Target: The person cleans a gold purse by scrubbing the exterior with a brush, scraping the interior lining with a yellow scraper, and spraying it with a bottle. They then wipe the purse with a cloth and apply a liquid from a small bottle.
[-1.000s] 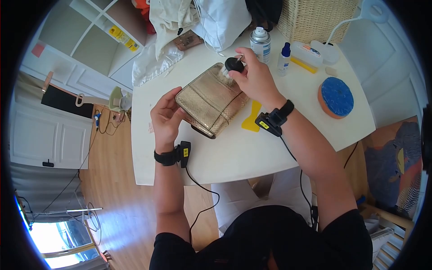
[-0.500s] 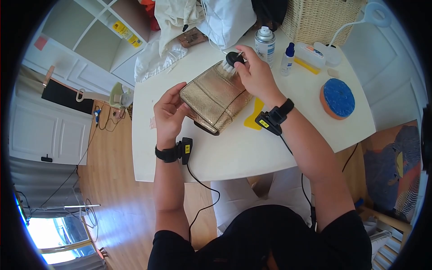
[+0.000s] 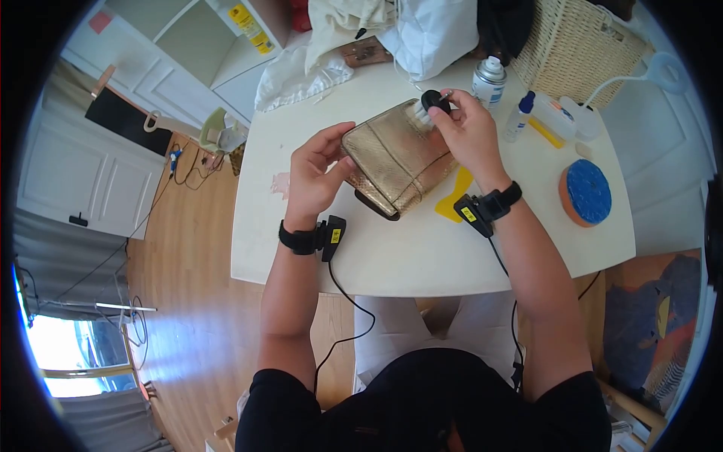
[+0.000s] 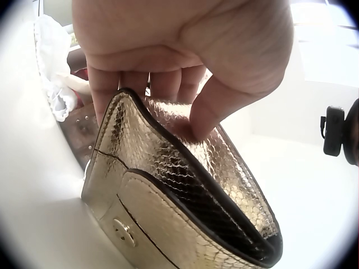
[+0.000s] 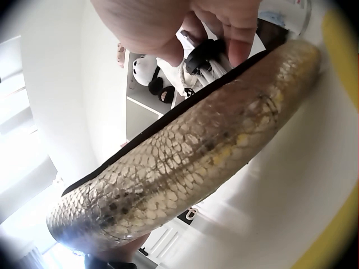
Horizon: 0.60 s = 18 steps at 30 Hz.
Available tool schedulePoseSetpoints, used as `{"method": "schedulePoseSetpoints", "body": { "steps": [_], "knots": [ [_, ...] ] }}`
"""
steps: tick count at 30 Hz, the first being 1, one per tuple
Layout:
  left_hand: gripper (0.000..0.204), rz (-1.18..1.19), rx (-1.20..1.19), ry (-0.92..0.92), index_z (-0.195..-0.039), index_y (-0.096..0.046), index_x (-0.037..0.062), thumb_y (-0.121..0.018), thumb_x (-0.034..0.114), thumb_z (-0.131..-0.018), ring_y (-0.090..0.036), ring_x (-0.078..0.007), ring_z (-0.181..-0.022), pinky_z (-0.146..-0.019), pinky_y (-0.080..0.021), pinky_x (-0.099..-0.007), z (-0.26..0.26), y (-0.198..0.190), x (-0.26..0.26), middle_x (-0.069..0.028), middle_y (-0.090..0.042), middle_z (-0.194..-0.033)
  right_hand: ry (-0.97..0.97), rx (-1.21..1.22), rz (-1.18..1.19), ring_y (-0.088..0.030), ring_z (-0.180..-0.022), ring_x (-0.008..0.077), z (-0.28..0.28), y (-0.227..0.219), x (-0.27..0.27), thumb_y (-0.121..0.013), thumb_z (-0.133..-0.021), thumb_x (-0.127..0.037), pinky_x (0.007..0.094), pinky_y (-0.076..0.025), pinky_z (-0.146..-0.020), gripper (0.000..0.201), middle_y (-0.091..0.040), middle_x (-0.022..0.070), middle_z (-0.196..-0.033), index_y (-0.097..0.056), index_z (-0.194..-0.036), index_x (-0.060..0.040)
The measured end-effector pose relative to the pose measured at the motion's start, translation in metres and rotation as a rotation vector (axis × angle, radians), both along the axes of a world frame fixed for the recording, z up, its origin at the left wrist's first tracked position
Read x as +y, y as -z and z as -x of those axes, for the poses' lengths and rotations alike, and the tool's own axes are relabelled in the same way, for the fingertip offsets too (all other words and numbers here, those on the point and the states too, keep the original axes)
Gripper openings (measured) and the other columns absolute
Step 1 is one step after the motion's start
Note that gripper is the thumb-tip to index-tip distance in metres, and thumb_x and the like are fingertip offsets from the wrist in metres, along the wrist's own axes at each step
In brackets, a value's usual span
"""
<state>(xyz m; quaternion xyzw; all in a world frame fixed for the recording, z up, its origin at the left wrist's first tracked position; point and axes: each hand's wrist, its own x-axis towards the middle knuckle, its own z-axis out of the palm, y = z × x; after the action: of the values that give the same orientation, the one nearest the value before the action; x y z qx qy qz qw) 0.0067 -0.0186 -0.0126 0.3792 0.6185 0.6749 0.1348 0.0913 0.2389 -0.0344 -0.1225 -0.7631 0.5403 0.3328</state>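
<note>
A gold snakeskin-patterned clutch bag (image 3: pixel 397 157) is held tilted above the white table. My left hand (image 3: pixel 316 177) grips its left end; in the left wrist view the thumb (image 4: pixel 210 112) lies on the gold surface and the other fingers go behind. A dark-edged opening and a round metal snap (image 4: pixel 124 232) show on the bag there. My right hand (image 3: pixel 476 139) pinches a small round black brush (image 3: pixel 435 101) by its handle. White bristles (image 5: pixel 212 72) point down at the bag's far right corner.
A yellow scraper-like piece (image 3: pixel 454 197) lies right of the bag. Beyond stand a spray can (image 3: pixel 489 81), a blue-capped spray bottle (image 3: pixel 520 118) and a wicker basket (image 3: pixel 576 49). A round blue-and-orange sponge (image 3: pixel 586 193) sits at right, white cloth bags (image 3: pixel 433 38) behind.
The head view has swung, so table, bag and hands appear farther right. The left hand keeps its grip, and the brush stays around the bag's far right corner with small shifts.
</note>
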Motion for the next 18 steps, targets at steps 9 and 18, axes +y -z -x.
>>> {"method": "schedulePoseSetpoints", "body": {
  "steps": [9,18],
  "knots": [
    [0.049,0.022,0.099,0.0,-0.14,-0.05,-0.0081,-0.06,-0.009,-0.092,-0.065,-0.0186,-0.111,-0.092,-0.055,-0.0313,0.002,0.003,0.0,-0.015,-0.067,-0.123,0.019,0.07,0.056,-0.073,-0.082,0.0186,0.001,0.004,-0.008,-0.071,-0.09,-0.009,0.0282,-0.057,-0.075,0.047,-0.071,0.0151,-0.115,-0.057,-0.134,-0.0012],
    [0.05,0.005,-0.044,0.004,-0.135,-0.056,-0.0073,-0.062,-0.013,-0.086,-0.066,-0.0187,-0.108,-0.096,-0.052,-0.032,-0.002,-0.002,0.0,-0.0139,-0.069,-0.119,-0.37,0.345,-0.346,-0.07,-0.104,0.0322,-0.03,-0.037,-0.062,-0.065,-0.091,0.0,0.0349,-0.059,-0.085,0.049,-0.063,0.0192,-0.132,-0.057,-0.139,-0.0098]
  ]
}}
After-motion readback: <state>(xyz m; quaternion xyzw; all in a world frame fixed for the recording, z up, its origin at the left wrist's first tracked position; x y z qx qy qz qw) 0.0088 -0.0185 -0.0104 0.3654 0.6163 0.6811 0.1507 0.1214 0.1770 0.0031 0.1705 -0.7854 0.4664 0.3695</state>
